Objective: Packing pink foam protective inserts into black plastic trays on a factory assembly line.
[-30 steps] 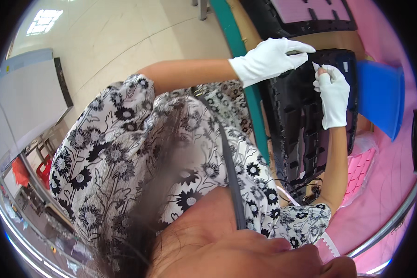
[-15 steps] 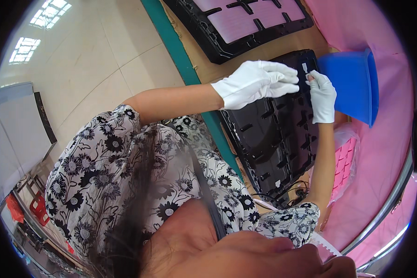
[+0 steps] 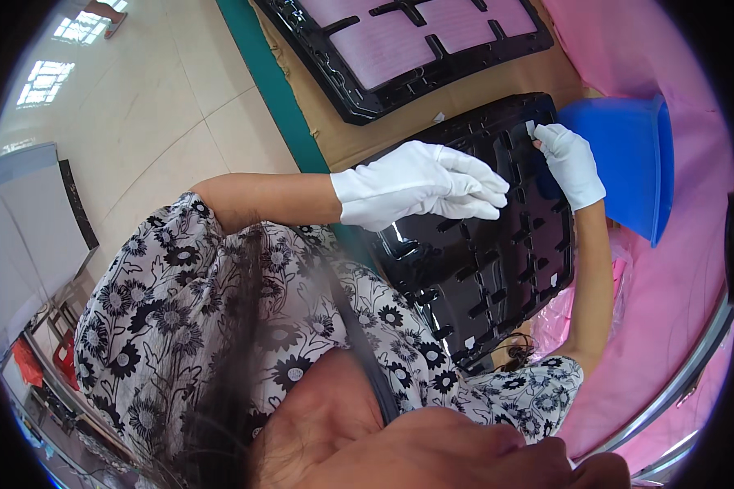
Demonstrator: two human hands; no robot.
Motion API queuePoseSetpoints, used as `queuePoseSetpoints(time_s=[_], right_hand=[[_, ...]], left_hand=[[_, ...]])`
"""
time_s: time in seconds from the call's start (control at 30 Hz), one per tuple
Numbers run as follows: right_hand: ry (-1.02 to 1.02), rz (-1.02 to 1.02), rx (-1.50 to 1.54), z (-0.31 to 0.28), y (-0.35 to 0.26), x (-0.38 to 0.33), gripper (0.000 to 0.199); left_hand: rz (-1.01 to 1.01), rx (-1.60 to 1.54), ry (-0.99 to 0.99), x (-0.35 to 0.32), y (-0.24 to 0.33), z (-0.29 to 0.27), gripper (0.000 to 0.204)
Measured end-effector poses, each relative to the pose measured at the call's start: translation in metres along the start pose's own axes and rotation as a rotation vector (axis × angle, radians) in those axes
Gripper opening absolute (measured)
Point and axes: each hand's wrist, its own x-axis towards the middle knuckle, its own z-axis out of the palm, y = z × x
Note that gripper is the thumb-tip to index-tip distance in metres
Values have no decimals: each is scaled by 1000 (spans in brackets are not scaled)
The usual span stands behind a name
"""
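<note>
A glossy black moulded panel [image 3: 432, 253] with rows of raised ribs lies on brown cardboard in front of me. My left hand [image 3: 428, 186], in a white glove, hovers over its left part. The fingers are stretched out together, and nothing shows in them. At the panel's far right corner, my white-gloved right hand [image 3: 571, 165] is closed in a pinch, thumb and fingertips on a small white label [image 3: 530, 128]. Whether the label is stuck down cannot be seen. More small white labels show on the panel's right edge and near end.
Another black frame [image 3: 359, 102] with a pink middle lies beyond, on the cardboard [image 3: 334, 143]. A blue bin [image 3: 628, 163] stands at the right against pink sheeting [image 3: 693, 204]. Dark cables [image 3: 518, 352] lie by the panel's near end. A green edge borders the tiled floor.
My left hand has moved left and nearer. The right hand stays pinched at the label. The panel sits at a different angle, its right side showing more. A foot now appears at the upper left.
</note>
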Motion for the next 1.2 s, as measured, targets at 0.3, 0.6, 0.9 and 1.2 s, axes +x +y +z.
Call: queuePoseSetpoints(time_s=[0.3, 0.6, 0.9, 1.2], right_hand=[[65, -133, -177, -8, -20, 5, 3], [171, -27, 185, -7, -15, 6, 8], [114, 253, 120, -7, -15, 11, 14], [518, 443, 697, -26, -117, -39, 9]], left_hand=[[-29, 23, -10, -19, 6, 3, 30], [-53, 47, -24, -20, 6, 2, 31], [-11, 58, -59, -17, 4, 2, 33], [101, -102, 124, 8, -7, 15, 40]])
